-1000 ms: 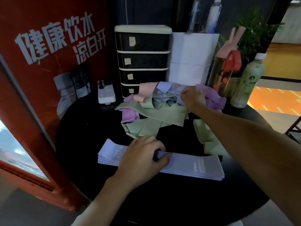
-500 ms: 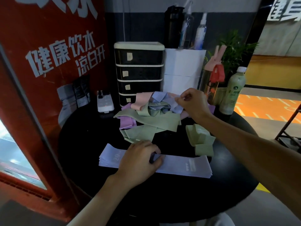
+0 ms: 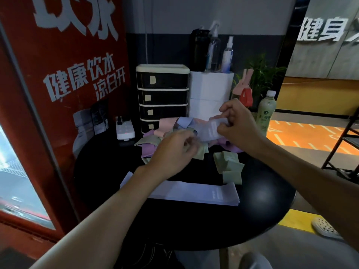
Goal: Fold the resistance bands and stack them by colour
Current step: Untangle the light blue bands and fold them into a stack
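Band pinched above the pile

Your right hand (image 3: 238, 126) pinches a pale lilac resistance band (image 3: 212, 131) between curled thumb and fingers, just above the jumbled pile of bands (image 3: 148, 150). Your left hand (image 3: 174, 150) curls beside the band's lower end, but blur hides whether it grips. Nearer you than both sets of fingers, the stack of folded lilac bands (image 3: 196, 194) lies flat on the black round table (image 3: 262, 210). Green bands (image 3: 230, 165) sit below your right fingers.

Motion is blurring the left hand (image 3: 174, 150), leaving its grasp unclear; it is covering part of the pile (image 3: 149, 148). The left forearm (image 3: 122, 204) is hiding one end of the stack (image 3: 204, 193). Right fingers (image 3: 229, 111) are masking part of the band (image 3: 211, 130).
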`<state>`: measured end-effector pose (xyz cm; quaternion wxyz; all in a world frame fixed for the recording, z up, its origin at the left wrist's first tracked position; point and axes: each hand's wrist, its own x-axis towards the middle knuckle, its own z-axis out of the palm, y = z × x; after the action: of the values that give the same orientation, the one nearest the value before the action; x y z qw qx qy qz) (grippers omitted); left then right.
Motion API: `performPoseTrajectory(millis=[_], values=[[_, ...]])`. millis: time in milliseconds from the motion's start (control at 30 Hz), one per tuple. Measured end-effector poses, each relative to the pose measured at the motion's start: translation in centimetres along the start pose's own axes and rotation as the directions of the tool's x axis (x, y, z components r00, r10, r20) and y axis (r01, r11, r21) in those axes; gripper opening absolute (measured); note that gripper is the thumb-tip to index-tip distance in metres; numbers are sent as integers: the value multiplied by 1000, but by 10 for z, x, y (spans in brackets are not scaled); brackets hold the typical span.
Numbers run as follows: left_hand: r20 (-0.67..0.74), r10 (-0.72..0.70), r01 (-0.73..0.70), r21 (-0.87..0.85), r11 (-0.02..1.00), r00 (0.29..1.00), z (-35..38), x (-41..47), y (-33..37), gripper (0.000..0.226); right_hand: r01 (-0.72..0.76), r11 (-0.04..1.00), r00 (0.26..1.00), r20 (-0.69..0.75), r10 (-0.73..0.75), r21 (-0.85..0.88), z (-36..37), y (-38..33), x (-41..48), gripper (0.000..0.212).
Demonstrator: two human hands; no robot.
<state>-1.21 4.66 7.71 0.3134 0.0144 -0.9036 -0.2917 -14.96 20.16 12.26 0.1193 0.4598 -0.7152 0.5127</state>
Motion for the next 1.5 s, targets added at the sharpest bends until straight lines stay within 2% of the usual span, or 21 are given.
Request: performPoseTrajectory(millis=[100,200,267,367,467,533,633,767,867,1000,1133,1233,1400,1500], values=[[-9,10,-11,-111,994,1000,-1,20,11,20,53,998,999,8,-53,35,-6,-6,-4,36],[74,-15,30,-208,978,997,7,31,11,41,71,995,997,29,-73,64,-10,-11,-9,39],[129,4,30,-264,964,992,13,32,12,43,73,994,996,43,-77,81,-14,-15,-10,45],[113,60,-20,-331,944,992,15,34,21,37,91,990,994,46,-96,107,-21,-24,-12,55],[83,21,13,-383,923,996,16,39,28,22,104,986,993,47,-111,129,-26,-29,-12,56],[74,-25,53,-405,913,997,14,41,30,19,121,986,992,32,-125,118,-30,-27,-12,55],[100,-12,55,-441,896,995,10,41,29,3,108,987,994,-18,-107,120,-37,-24,-12,50],[199,-12,86,-369,925,980,6,32,23,26,100,989,989,-116,-88,105,-46,-26,-11,46],[261,-49,130,-302,944,964,10,24,8,25,84,995,981,-180,-72,56,-48,-29,-9,44],[272,-72,152,-288,945,960,18,12,-2,21,38,996,986,-167,-25,78,-47,-31,-12,41],[181,-96,144,-275,951,979,14,12,-3,11,-32,998,978,-206,43,54,-48,-27,-14,29],[162,-60,97,-229,969,985,2,13,-5,10,-73,995,969,-231,89,75,-51,-24,-15,20],[208,-46,64,-77,995,977,-13,5,-19,28,-61,997,942,-328,75,51,-55,-21,-15,14],[241,-96,114,-62,992,966,-20,-2,-28,31,-84,994,945,-311,104,77,-58,-19,-19,15]])
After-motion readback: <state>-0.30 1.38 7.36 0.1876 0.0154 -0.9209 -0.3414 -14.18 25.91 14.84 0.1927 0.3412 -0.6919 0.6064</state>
